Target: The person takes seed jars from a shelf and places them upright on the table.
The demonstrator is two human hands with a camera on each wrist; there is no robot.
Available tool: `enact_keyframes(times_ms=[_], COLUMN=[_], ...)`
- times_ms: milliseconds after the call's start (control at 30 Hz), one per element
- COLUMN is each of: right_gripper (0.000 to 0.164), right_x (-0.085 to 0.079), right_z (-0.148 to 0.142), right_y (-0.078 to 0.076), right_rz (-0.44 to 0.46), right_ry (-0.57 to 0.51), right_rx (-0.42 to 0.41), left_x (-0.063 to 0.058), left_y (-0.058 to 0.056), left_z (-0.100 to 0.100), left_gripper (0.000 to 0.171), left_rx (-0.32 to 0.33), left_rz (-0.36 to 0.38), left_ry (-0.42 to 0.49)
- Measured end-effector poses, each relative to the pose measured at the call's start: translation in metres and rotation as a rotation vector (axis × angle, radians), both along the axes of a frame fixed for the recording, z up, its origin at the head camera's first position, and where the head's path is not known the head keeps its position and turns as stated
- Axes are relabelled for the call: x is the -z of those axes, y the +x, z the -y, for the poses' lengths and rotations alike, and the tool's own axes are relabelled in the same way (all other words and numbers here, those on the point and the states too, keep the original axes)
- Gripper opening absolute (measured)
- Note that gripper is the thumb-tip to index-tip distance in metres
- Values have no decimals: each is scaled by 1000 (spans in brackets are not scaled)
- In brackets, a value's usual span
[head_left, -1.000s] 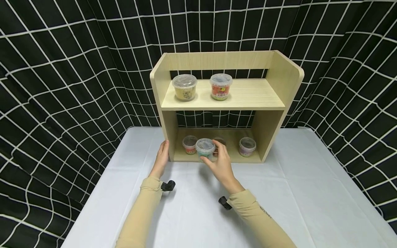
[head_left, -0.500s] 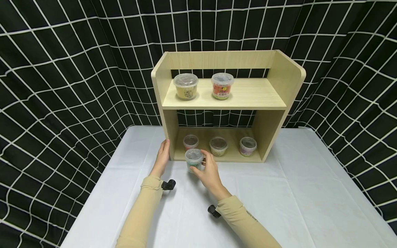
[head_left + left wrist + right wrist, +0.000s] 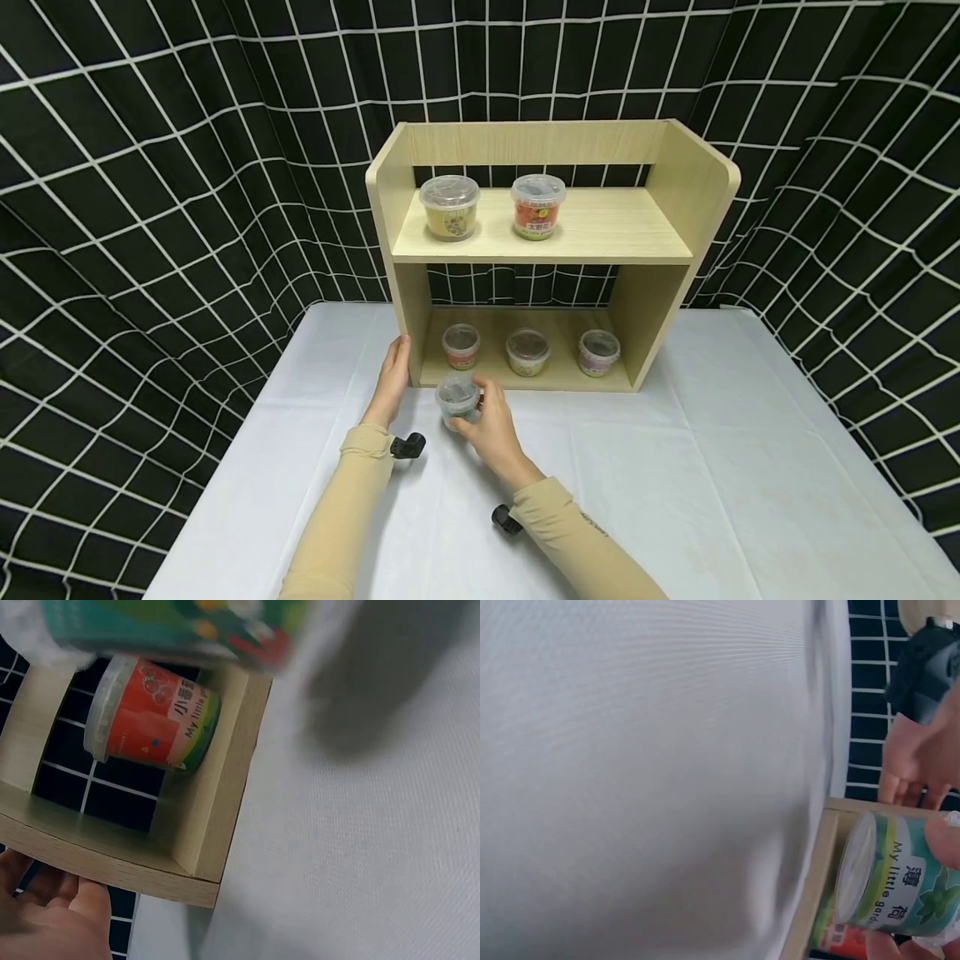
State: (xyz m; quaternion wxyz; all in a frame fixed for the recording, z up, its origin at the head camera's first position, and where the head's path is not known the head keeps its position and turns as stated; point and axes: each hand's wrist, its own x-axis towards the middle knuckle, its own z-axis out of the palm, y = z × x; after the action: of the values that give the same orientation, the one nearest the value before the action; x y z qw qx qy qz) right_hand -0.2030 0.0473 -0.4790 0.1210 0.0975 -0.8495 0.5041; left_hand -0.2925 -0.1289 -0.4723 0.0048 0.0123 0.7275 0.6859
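A black curtain with a white grid surrounds a table covered in white cloth, where a two-tier pale wooden shelf stands. The right hand grips a teal cup between thumb and curled fingers, just in front of the shelf's lower tier, near its left end; whether the cup's base touches the cloth cannot be told. The left hand holds nothing, its fingers extended against the shelf's left outer side. On the lower tier, left to right, sit a small red cup, a cream cup and a purple cup; above are a yellow cup and a larger red cup. All have clear lids; their contents cannot be made out. The teal cup reads "My little gard…" and "薄荷" beside green leaves. The small red cup shows "小番", "My little g…" and round red fruit; the larger one reads "太阳花".
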Motion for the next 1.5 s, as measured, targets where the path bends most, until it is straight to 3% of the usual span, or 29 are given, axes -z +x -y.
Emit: enact_keyframes(times_ms=[200, 533, 633, 867, 1133, 1500], right_gripper=[70, 70, 70, 71, 73, 79], right_x=[4, 12, 15, 17, 17, 22], right_z=[2, 4, 5, 8, 9, 7], right_y=[0, -5, -8, -11, -11, -13], right_rz=[67, 62, 53, 57, 54, 52], right_ry=[25, 49, 59, 62, 91, 129], right_rx=[22, 44, 52, 55, 47, 64], left_x=[-22, -25, -21, 5, 6, 5], left_y=[17, 20, 17, -1, -1, -1], left_z=[-5, -5, -4, 0, 0, -1], left_gripper=[62, 62, 62, 72, 78, 67], left_rx=[24, 14, 16, -5, -17, -1], left_rz=[6, 16, 16, 11, -12, -4], left_ry=[-30, -25, -25, -4, -26, -9])
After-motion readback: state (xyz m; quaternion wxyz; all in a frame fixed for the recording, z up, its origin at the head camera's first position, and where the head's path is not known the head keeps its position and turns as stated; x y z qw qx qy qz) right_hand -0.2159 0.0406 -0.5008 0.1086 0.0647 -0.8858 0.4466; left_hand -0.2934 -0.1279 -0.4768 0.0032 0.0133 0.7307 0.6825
